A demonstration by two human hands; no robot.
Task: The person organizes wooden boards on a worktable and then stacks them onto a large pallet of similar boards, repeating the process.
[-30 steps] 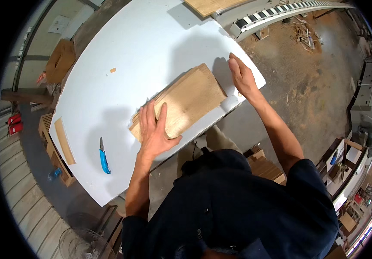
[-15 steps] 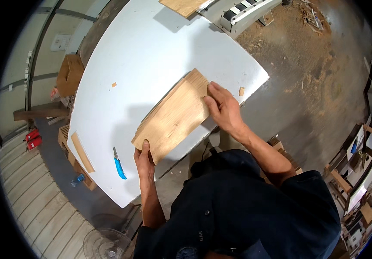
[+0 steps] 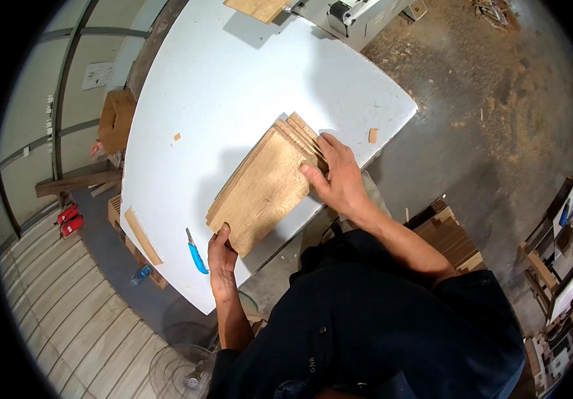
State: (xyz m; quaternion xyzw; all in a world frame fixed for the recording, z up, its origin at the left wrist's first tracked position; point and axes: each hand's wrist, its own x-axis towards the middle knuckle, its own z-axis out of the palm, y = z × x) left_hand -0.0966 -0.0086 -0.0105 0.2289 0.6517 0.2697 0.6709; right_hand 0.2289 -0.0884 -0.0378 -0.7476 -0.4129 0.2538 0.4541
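Between my hands is a slanted stack of thin wooden boards (image 3: 260,183), fanned out in steps at its far right end. My left hand (image 3: 222,251) grips the near left corner, thumb on the top board and fingers hidden beneath. At the other end my right hand (image 3: 334,173) is closed on the stack, its thumb over the top board's edge and the fingers along the far side. Left of the stack, a blue utility knife (image 3: 196,253) lies on the white table (image 3: 186,80) with its blade out.
A narrow wood strip (image 3: 143,235) lies by the table's left edge. Small wood chips (image 3: 373,135) rest on the top. Another board (image 3: 258,8) and a machine (image 3: 347,14) stand at the far side. Stacked boards (image 3: 447,239) are below, to my right.
The upper boards have slid toward the near left, so the stack's far right end is now stepped. My right thumb has moved further onto the top board. The whole view has shifted slightly.
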